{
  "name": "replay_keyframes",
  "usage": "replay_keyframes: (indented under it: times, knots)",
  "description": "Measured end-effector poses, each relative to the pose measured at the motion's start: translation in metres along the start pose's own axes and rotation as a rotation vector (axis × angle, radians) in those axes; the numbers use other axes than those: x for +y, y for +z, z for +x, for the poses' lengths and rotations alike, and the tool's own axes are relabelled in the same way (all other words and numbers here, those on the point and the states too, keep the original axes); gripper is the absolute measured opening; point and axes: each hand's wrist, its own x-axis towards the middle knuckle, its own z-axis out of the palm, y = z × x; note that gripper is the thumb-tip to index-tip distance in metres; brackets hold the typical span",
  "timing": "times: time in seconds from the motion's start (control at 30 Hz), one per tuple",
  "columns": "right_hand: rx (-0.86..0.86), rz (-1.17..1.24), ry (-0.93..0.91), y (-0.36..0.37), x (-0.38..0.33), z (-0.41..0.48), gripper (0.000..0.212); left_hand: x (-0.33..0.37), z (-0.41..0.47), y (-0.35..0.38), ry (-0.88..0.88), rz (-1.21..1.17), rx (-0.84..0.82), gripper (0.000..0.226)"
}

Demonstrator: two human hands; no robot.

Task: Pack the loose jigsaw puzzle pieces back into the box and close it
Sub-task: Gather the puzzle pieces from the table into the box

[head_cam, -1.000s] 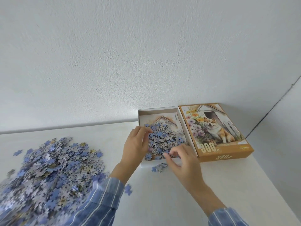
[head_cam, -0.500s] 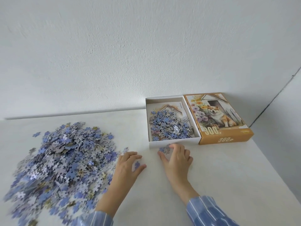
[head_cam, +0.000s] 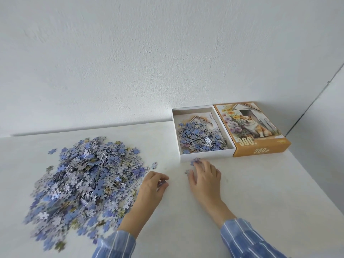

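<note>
Just short of the front wall of the box, the right hand (head_cam: 204, 176) lies palm down, fingers spread and relaxed. Its fingertips touch a small cluster of stray pieces (head_cam: 195, 161) and it grips nothing. A single piece (head_cam: 186, 172) lies by its thumb. The left hand (head_cam: 151, 189) has its fingers curled and pinches a bluish piece (head_cam: 162, 183) against the thumb.

A second ago both hands were up over the box. Half a second ago they had dropped to the table, the left fingers lying flatter.

Striped blue fabric sleeves (head_cam: 245, 239) cover both wrists. Left of them spreads the heap of loose pieces (head_cam: 87, 175), thin knobbed card in blue, lilac and grey. The smooth white table (head_cam: 270, 202) meets a rough white wall (head_cam: 149, 62).

The white card box base (head_cam: 204, 155) holds a shallower layer of packed pieces (head_cam: 202, 138) over a printed sheet (head_cam: 202, 117) whose edge writing is too small to read. Touching its right side lies the orange lid (head_cam: 260, 150), showing a dog among flowers, with "300" on its top and front.
</note>
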Motion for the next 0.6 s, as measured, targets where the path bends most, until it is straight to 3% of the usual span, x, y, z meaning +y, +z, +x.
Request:
replay_keyframes:
  times: [0.2,0.3,0.4,0.6]
  knots:
    - [-0.021,-0.007,-0.155,-0.012,-0.009,-0.018,0.033,-0.008,-0.003,-0.005,0.033,-0.020,-0.006,0.015]
    - [0.014,0.026,-0.023,-0.020,-0.009,-0.013,0.035,-0.014,-0.005,-0.011,0.039,-0.032,-0.005,0.016]
    - [-0.119,-0.064,0.146,-0.017,-0.008,-0.005,0.055,-0.018,-0.007,-0.017,0.045,-0.032,0.001,0.015]
    - [-0.301,0.021,0.007,-0.007,-0.023,-0.025,0.052,-0.029,-0.008,-0.025,0.048,-0.003,0.017,0.018]
